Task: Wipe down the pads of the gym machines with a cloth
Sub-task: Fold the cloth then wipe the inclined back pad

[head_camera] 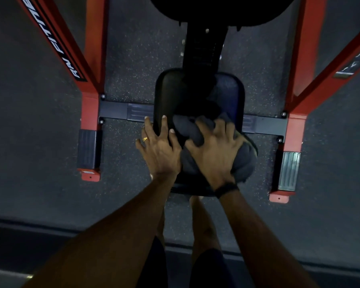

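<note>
**Wiping the seat pad: brace with the left, sweep with the right**

Far left, a red frame leg (pixel 92 84) of the machine stands on the speckled floor (pixel 40 142), bolted to a dark crossbar (pixel 116 111) that runs beneath the seat. My left hand (pixel 159 148) lies flat on the left side of the black seat pad (pixel 170 90), fingers straight and spread, one finger wearing a gold ring (pixel 145 139); it holds nothing and serves, I judge, to steady the pad. At centre, the dark grey cloth (pixel 245 161) is bunched on the near right part of the pad, spilling over its right edge. My right hand (pixel 215 148) presses down on it with curled fingers dug into the folds, a black band (pixel 227 189) at the wrist. Far right stands the second red frame leg (pixel 297 121).

To do this step well, I judge the cloth should be flattened rather than left in a wad, so more fabric meets the vinyl. Strokes should overlap, running from the near edge toward the dark post (pixel 204 50) beyond, and take in the pad's rounded rim. The brace hand should shift aside so its patch is wiped too.
</note>
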